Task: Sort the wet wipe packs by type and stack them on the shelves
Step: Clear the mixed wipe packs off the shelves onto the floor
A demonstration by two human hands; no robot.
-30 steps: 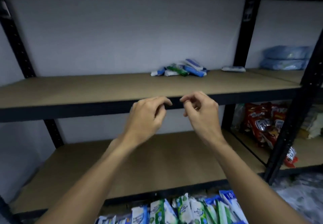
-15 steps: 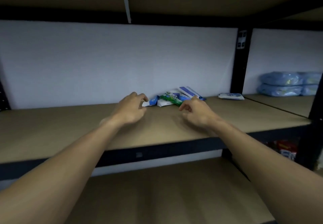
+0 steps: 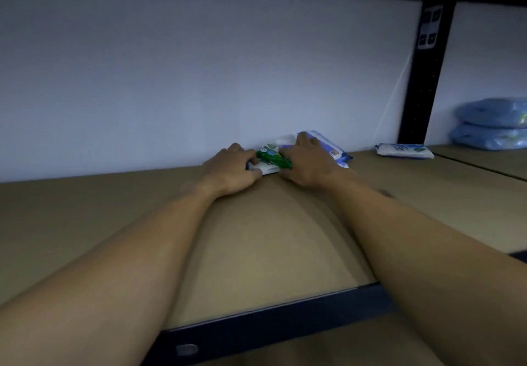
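A small pile of wet wipe packs lies at the back of the brown shelf board (image 3: 142, 208), against the white wall. A green pack (image 3: 272, 158) sits on a white pack (image 3: 268, 169), and a blue and white pack (image 3: 328, 148) lies to their right. My left hand (image 3: 231, 170) grips the left end of the white pack. My right hand (image 3: 306, 163) covers the right side of the pile, its fingers curled over the blue and white pack and its thumb side at the green pack. The hands hide part of the pile.
A single white and blue pack (image 3: 405, 151) lies further right on the same shelf. Two large pale blue bundles (image 3: 490, 126) are stacked in the neighbouring bay beyond a black upright (image 3: 422, 80). The shelf's dark front rail (image 3: 271, 325) runs under my forearms.
Both hands have reached from the front edge of the shelf to the back wall and closed on the pile. The camera has moved up and closer to the shelf.
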